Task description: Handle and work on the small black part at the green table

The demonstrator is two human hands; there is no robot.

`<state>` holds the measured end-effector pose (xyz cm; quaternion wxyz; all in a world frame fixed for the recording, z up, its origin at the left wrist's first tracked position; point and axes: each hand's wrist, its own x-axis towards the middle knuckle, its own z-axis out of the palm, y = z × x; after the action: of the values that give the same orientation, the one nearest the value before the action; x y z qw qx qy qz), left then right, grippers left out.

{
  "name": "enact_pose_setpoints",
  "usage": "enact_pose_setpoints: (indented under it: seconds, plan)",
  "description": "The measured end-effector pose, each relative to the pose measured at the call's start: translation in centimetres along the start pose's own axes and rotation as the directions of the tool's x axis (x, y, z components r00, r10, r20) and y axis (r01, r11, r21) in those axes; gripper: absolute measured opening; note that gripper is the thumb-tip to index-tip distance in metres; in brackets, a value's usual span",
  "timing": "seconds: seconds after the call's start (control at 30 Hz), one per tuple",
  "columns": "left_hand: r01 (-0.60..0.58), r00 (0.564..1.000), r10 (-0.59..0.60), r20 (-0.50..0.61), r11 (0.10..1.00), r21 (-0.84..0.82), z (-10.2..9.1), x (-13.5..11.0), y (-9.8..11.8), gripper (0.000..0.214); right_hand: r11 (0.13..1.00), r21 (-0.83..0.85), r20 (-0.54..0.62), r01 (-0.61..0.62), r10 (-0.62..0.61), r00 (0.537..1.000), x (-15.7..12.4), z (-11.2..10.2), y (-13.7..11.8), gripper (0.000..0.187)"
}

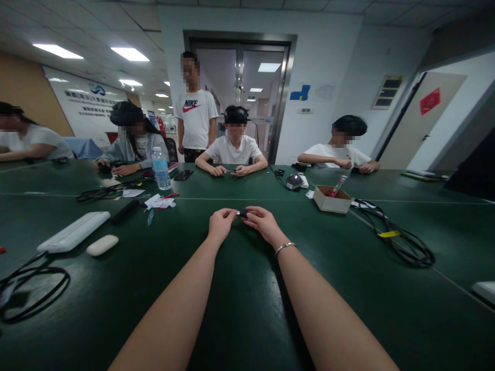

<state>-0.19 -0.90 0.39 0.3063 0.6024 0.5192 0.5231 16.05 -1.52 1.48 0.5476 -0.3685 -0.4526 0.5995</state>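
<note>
A small black cylindrical piece with a silver end (242,213) is held between my two hands, a little above the green table or resting close to it; I cannot tell which. My left hand (221,225) pinches its silver left end between thumb and fingertips. Around the black right end, the fingers of my right hand (264,223) are closed, hiding part of it. The piece is too small to tell its exact kind.
On the green table (174,288), a white power bank (75,232), white mouse-shaped case (102,245) and black cable lie left. A water bottle (160,169) stands farther back. Right are a small box (331,201) and coiled cable (406,242). Several people sit opposite; one person stands.
</note>
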Motion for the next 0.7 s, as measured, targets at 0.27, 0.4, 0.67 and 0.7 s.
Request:
enact_pose_setpoints:
  seconds: [0.27,0.4,0.67,0.7]
  plan:
    - [0.022,1.000,-0.022,-0.004,0.995,0.101,-0.3,-0.4,0.7,0.031,1.000,0.012,0.024,0.011,-0.011,1.000,-0.1,-0.1,0.0,0.022]
    - [0.028,1.000,-0.028,-0.005,0.989,0.143,-0.4,-0.5,0.7,0.035,1.000,0.006,0.031,-0.004,0.003,1.000,-0.1,-0.1,0.0,0.021]
    - [0.032,0.999,-0.033,0.002,0.984,0.176,-0.6,-0.8,1.3,0.038,0.999,0.008,0.031,-0.032,0.032,0.999,-0.1,0.1,-0.2,0.014]
    - [0.026,1.000,-0.028,0.007,0.986,0.167,-0.6,-0.9,1.4,0.038,0.999,0.003,0.021,-0.036,0.036,0.999,-0.1,0.2,-0.2,0.013]
